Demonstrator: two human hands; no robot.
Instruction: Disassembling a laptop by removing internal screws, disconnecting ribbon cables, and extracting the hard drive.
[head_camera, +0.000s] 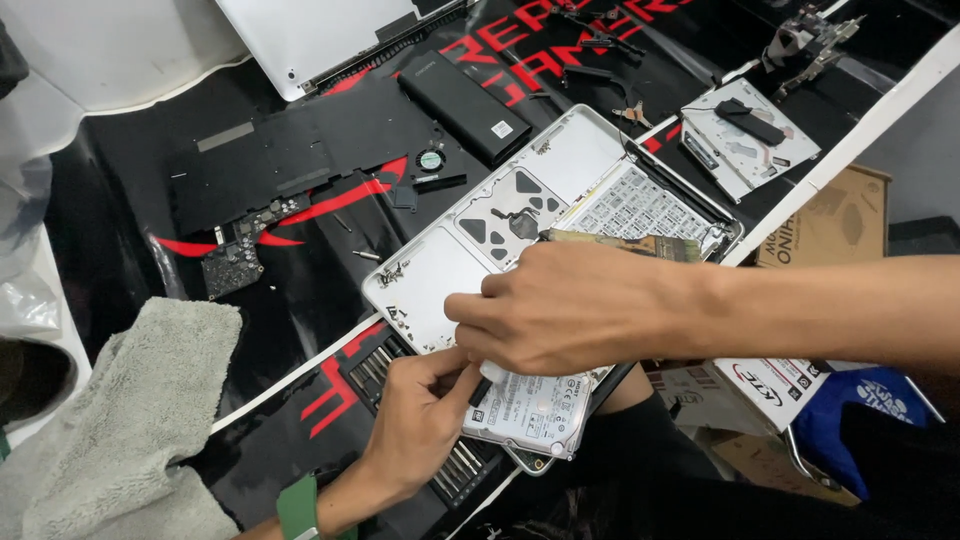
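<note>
Both hands are meeting at lower centre: I am pinching the hard drive (530, 410) with my left hand (420, 425) while my right hand (560, 310) is closing over its top edge beside the laptop shell (440, 270). It seems rigid, light, fragile; edges are safest.

Left hand (420, 420): from my remote seat I see it bare, no glove and no ring that I can make out.
Left wrist: I count one green band (297, 507), smooth and wide, wrapped snug at the near edge of my view.
Right hand (560, 310): bare as well, fingers uncovered, nails short as far as I can tell.
Right forearm: bare along its whole visible length to the right edge; I see no sleeve, watch or strap on it.
Clothing: dark fabric (640, 440) shows low and near, below the right arm.
</note>
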